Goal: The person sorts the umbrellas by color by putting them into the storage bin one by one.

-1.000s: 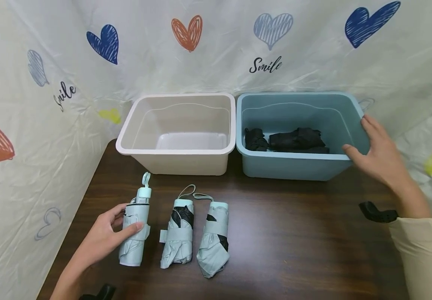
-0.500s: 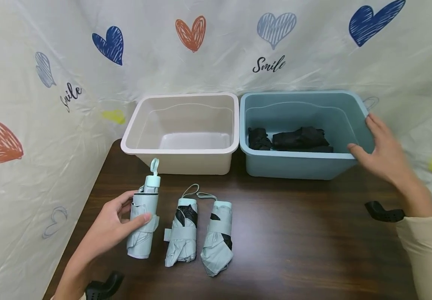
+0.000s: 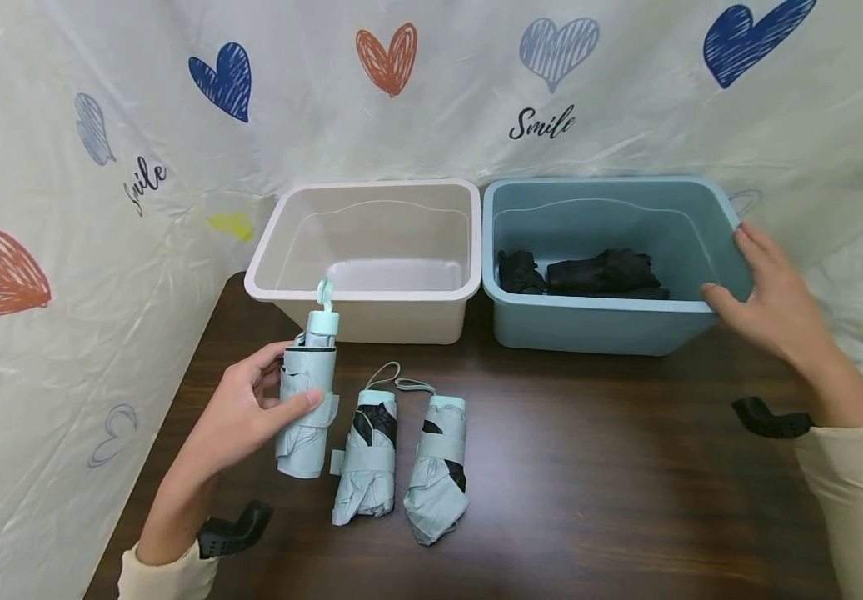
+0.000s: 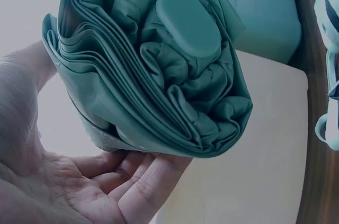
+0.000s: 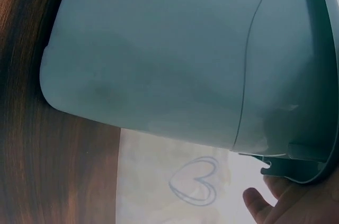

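Note:
In the head view my left hand (image 3: pixel 240 417) grips a pale blue folded umbrella (image 3: pixel 304 433), thumb across its front and fingers behind. The umbrella stands nearly upright, its handle and strap loop overlapping the front of the cream bin (image 3: pixel 371 321). The left wrist view shows the rolled cloth folds and an oval end cap (image 4: pixel 188 23) up close. At the right end of the blue bin (image 3: pixel 581 329), my right hand (image 3: pixel 776 308) rests on the rim with fingers extended along the side and thumb at the front corner.
Two more pale blue folded umbrellas, a left one (image 3: pixel 366 467) and a right one (image 3: pixel 439 475), lie on the dark wooden table (image 3: pixel 589 467). Black folded bundles (image 3: pixel 604 271) lie inside the blue bin. A white sheet printed with hearts (image 3: pixel 461 83) hangs behind.
My left hand has raised the umbrella and carried it forward and to the right, toward the cream bin. My right hand has stayed at the blue bin's rim.

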Tool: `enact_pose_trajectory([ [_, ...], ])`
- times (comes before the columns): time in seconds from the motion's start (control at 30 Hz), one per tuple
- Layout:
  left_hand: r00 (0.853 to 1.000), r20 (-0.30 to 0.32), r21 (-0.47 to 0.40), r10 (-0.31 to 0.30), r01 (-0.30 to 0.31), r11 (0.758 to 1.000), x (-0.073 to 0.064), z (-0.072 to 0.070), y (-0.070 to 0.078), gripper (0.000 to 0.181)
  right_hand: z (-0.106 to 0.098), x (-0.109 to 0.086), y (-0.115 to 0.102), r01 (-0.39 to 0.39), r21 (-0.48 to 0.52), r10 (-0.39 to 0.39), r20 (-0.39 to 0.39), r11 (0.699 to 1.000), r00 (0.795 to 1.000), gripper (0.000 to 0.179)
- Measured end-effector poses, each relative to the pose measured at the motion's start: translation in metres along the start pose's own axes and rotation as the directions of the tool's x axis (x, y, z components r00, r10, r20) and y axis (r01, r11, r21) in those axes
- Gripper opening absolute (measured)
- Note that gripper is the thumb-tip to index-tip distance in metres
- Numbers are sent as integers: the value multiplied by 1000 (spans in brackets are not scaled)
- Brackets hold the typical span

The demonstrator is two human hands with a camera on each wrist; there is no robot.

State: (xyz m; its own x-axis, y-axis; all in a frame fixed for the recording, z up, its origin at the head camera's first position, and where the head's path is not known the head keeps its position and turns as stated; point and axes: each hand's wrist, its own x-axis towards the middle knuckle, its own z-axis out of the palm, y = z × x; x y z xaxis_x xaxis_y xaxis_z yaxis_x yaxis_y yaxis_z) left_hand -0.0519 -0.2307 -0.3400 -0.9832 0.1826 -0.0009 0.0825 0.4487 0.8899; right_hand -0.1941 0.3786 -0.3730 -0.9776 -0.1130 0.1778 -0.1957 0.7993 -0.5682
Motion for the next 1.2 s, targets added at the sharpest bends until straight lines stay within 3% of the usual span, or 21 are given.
enact_pose_trajectory([
  [0.27, 1000, -3, 75, -6, 6, 997, 24, -18, 17, 52, 3, 2, -2, 4, 11, -4, -6, 1000, 1000, 85],
  [0.53, 1000, 10, -16, -13, 13, 1000, 64, -38, 41, 47, 3, 1, -1, 3, 17, -3, -7, 1000, 1000, 85],
  [0.67, 1000, 26, -15, -5, 5, 1000, 83, -45, 48, 54, 4, 1, -1, 5, 16, -5, -4, 1000, 1000, 85],
  [0.97, 988, 115, -1, -103, 103, 995, 113, -57, 73, 69, 7, 3, -3, -14, 4, 14, -12, 1000, 1000, 85],
  [1.1, 983, 115, 47, -144, 140, 989, 125, -58, 79, 70, 7, 3, -6, -32, -23, 31, -31, 999, 999, 85],
  [1.2, 984, 107, 89, -143, 134, 987, 134, -57, 81, 71, 4, 1, -7, -33, -40, 31, -41, 999, 999, 85],
])
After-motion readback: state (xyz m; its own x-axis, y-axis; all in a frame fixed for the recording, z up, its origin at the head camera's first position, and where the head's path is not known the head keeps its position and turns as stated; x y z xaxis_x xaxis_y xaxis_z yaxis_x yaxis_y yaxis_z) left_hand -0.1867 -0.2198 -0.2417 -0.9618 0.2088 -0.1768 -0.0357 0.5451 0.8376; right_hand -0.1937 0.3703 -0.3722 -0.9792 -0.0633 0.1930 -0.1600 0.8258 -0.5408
